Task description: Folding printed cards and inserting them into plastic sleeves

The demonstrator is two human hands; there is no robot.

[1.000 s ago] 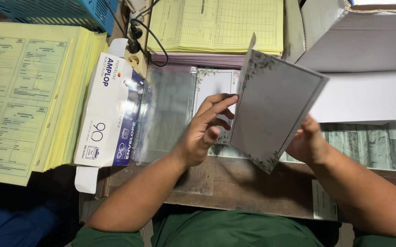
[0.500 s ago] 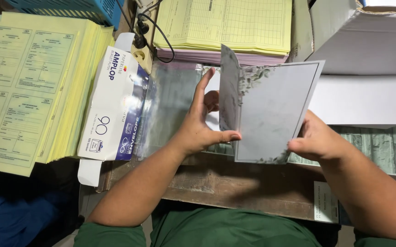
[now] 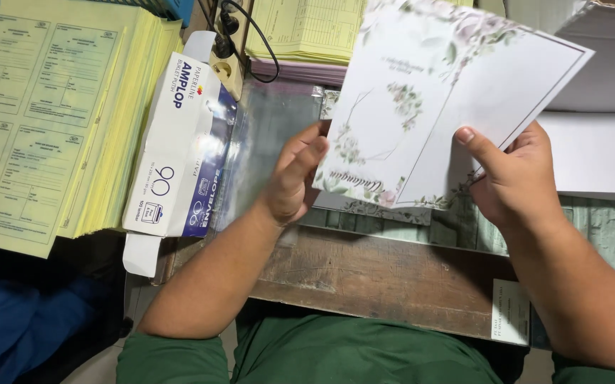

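White-blue envelope box — left of floral card

A single head-worn camera looked steeply down, close over the worn wooden desk edge; its frame ran from the yellow printed form stack to the white cardboard box.

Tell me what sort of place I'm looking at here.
Probably a small print or stationery shop's work desk: stacks of yellow forms, an envelope box, and a floral invitation card held by the left hand and right hand.
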